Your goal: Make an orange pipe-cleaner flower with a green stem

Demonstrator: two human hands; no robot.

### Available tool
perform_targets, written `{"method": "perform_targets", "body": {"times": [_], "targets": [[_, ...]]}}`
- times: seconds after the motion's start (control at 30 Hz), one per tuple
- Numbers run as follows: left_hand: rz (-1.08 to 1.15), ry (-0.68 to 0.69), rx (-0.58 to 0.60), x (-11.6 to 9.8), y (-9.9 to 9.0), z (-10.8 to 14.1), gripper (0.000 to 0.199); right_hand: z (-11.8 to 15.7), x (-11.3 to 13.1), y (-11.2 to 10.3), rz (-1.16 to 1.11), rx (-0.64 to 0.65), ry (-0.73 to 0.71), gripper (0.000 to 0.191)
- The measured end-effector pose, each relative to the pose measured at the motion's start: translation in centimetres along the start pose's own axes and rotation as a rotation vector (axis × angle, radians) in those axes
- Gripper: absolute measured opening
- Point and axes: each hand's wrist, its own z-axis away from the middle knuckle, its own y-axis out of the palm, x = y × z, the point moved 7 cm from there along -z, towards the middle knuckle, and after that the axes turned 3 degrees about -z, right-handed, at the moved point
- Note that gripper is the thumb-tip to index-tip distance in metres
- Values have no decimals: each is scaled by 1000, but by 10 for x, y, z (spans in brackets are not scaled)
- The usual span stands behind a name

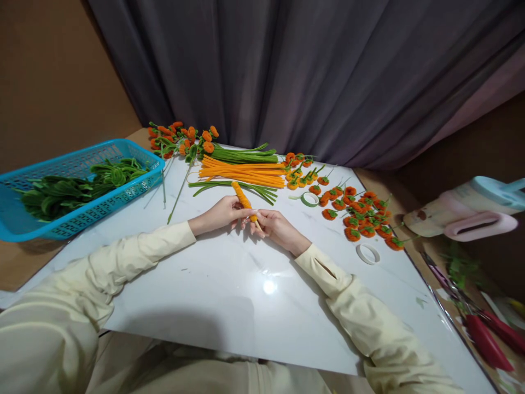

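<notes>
My left hand point(222, 214) and my right hand point(278, 226) meet over the middle of the table, both closed on an orange pipe cleaner coil point(241, 196). It is wound around a thin stick whose pale wooden end point(258, 225) pokes out below my fingers. The coil slants up and to the left. Just beyond my hands lie loose green pipe cleaners point(250, 190), a bundle of straight orange pipe cleaners point(240, 171) and a further green bundle point(246, 155). My fingertips partly hide the coil's lower part.
A blue basket point(82, 223) with green leaf pieces stands at left. Orange flowers on stems point(191, 134) lie at the back; many small orange flower heads point(361, 210) spread at right. Two tape rolls point(310, 200), point(368, 254), a tumbler point(459, 210) and red-handled pliers point(486, 339) are also there.
</notes>
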Motion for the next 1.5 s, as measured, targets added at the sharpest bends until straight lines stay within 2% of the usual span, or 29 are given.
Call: {"method": "perform_targets", "body": {"times": [0.4,0.7,1.0,1.17,1.33,1.5], "targets": [[-68,20,64,-3,3,2,34,1,-1,-4,-21,-43,7,23],[3,40,18,-6,7,5,36,0,0,-8,-20,-118,-42,22],[-81,54,64,-1,-1,3,33,-2,2,-5,-42,-71,-67,22],[-81,79,37,-3,-6,2,26,-1,3,-4,-36,-65,-65,23],[-87,65,111,-3,-4,2,27,1,5,-3,-33,-66,-65,24],[-24,73,106,-5,-4,3,30,0,5,-2,-47,-65,-63,26]]}}
